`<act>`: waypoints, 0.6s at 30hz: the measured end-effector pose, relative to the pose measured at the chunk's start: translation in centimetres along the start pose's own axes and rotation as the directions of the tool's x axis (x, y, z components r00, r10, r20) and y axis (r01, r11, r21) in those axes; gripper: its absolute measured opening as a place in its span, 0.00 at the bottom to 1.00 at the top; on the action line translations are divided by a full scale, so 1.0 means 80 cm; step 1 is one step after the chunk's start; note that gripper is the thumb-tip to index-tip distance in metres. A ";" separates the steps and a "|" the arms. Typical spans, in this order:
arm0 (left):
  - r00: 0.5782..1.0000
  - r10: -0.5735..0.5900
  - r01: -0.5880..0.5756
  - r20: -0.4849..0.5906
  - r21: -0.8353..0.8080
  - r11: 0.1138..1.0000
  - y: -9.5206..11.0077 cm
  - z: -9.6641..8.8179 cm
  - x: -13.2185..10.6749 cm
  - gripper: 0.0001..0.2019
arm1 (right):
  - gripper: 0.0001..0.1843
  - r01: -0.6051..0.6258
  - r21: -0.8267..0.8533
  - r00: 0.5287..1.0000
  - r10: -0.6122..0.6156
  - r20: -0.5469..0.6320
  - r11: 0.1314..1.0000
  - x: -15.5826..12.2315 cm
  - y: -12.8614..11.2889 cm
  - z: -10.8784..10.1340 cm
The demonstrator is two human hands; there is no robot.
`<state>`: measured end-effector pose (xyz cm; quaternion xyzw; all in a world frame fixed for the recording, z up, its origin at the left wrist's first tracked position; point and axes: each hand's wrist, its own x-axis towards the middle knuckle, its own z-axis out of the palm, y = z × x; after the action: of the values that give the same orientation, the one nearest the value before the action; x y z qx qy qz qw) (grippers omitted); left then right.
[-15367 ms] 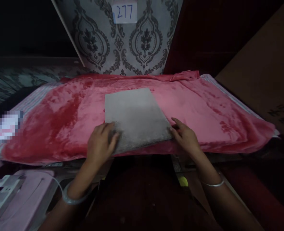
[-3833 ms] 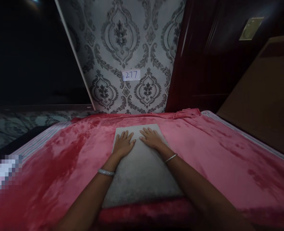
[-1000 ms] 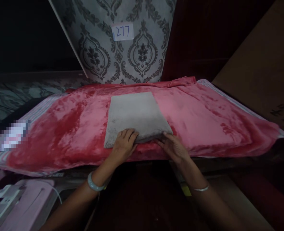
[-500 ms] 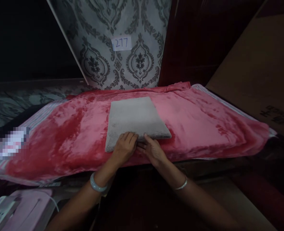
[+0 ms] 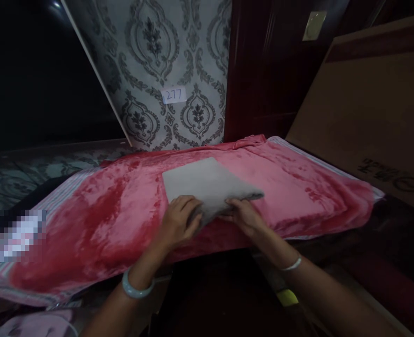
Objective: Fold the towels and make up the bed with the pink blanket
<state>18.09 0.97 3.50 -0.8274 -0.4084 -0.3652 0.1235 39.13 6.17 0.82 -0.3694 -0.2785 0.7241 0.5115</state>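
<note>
A folded grey cloth [image 5: 207, 180], flat and roughly square, lies on the pink and red plush blanket [image 5: 115, 201]. My left hand [image 5: 180, 220] grips its near left corner, thumb at the front and fingers over the top. On the near right edge, my right hand [image 5: 245, 216] holds the cloth with the thumb on top and the other fingers underneath, mostly hidden. The near edge is raised and bent between both hands, while the far part rests on the blanket.
Behind the blanket stands a patterned wall with a paper label [image 5: 174, 95] reading 277. A dark screen [image 5: 45, 79] is at the left, a large cardboard box [image 5: 371, 107] at the right. A pink object [image 5: 38, 325] sits low at the left.
My hands have moved apart along the cloth's near edge, the right one to the right. The cloth has turned and its near edge has lifted. The view has tilted up and shifted right.
</note>
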 end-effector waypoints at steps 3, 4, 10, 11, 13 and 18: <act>0.989 -0.144 0.137 -0.038 -0.148 0.979 -0.021 -0.009 0.005 0.10 | 0.17 0.017 -0.098 0.998 -0.022 -0.056 0.995 -0.014 -0.034 -0.057; 0.979 -0.203 0.193 -0.034 -0.187 0.963 -0.032 -0.007 0.006 0.10 | 0.16 0.028 -0.126 0.996 -0.039 -0.084 0.992 -0.018 -0.042 -0.080; 0.807 -0.562 0.590 0.180 -0.230 0.774 -0.102 0.040 0.033 0.13 | 0.10 -0.027 -0.242 0.978 -0.024 -0.206 0.970 -0.037 -0.051 -0.187; 0.762 -0.610 0.647 0.218 -0.227 0.728 -0.111 0.049 0.042 0.14 | 0.10 -0.037 -0.249 0.975 -0.020 -0.220 0.968 -0.038 -0.048 -0.194; 0.693 -0.665 0.720 0.279 -0.232 0.654 -0.124 0.066 0.061 0.15 | 0.11 -0.019 -0.227 0.966 -0.040 -0.254 0.974 -0.041 -0.040 -0.198; 0.590 -0.671 0.805 0.449 -0.269 0.528 -0.143 0.093 0.106 0.10 | 0.19 0.033 -0.084 0.959 -0.055 -0.278 0.996 -0.050 -0.021 -0.187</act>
<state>16.47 16.96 3.20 -0.6199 -0.6408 -0.3399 -0.2993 53.11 3.31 -5.39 -0.4817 -0.2397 0.6414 0.5469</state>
